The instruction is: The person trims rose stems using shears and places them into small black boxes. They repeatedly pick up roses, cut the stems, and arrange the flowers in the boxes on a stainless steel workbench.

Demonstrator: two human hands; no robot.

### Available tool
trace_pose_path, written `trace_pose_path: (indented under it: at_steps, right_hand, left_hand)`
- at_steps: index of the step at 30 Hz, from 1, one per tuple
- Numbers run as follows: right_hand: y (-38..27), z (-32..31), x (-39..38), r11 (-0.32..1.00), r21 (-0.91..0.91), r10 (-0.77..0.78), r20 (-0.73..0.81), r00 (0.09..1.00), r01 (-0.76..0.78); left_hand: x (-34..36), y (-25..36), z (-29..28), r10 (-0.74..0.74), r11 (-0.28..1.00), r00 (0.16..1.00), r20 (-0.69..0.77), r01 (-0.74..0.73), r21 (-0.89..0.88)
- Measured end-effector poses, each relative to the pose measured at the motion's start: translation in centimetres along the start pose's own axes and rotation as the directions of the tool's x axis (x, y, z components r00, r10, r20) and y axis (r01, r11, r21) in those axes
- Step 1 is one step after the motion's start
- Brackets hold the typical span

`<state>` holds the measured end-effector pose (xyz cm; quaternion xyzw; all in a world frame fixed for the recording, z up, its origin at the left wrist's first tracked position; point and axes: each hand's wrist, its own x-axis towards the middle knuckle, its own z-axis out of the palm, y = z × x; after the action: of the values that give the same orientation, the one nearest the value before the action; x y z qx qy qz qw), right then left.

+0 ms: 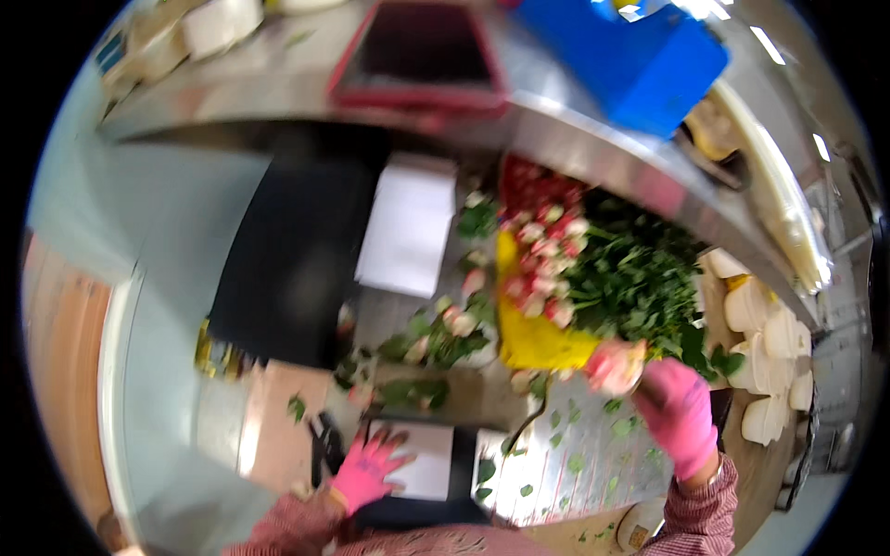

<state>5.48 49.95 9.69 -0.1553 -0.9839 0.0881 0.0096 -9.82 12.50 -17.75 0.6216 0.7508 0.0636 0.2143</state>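
My left hand (371, 468), in a pink glove, has its fingers spread over a white sheet (428, 463) that lies on a dark base. It holds nothing, and whether it presses on the sheet I cannot tell. Just left of it is a black tool with two long parts (324, 445), too blurred to name. My right hand (681, 417), also pink-gloved, is closed at the right, with a pink and cream rose (615, 366) at its fingers; the stem is hidden. Beyond that hand, a bunch of pink and white roses (547, 264) with dense green leaves (630, 278) rests on a yellow sheet (538, 343).
Cut rose heads and leaves (445, 334) lie mid-table. Loose leaves dot the metal tabletop (547, 486). White paper (408, 227) and a black panel (292, 250) stand farther left. A metal shelf (593, 139) overhangs the back, bearing a red-framed tablet (422, 56) and blue box (630, 60).
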Motion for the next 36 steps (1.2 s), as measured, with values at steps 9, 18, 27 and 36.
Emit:
trace_pose_path:
  at_steps: [9,18,27,36]
  right_hand:
    - [-13.4,28.1,-4.9,0.787,0.584,-0.516,0.446,0.731,0.199]
    - [-13.1,31.3,-5.9,0.828,0.527,-0.474,0.472,0.743,0.193]
    - [9.0,17.7,7.6,0.933,-0.219,0.163,-0.45,0.878,-0.285]
    - [14.5,21.2,11.7,0.983,-0.17,0.067,-0.06,0.996,-0.076]
  left_hand:
    - [-0.3,-0.2,-0.7,0.038,0.996,0.993,-0.116,-0.047,-0.081]
    - [0.6,-1.1,-1.3,0.113,0.969,0.991,0.075,-0.093,-0.229]
    - [-0.1,0.4,-1.6,-0.021,0.949,0.999,0.05,0.036,-0.313]
    - [-0.5,0.7,0.4,-0.094,0.919,0.989,0.114,0.13,-0.372]
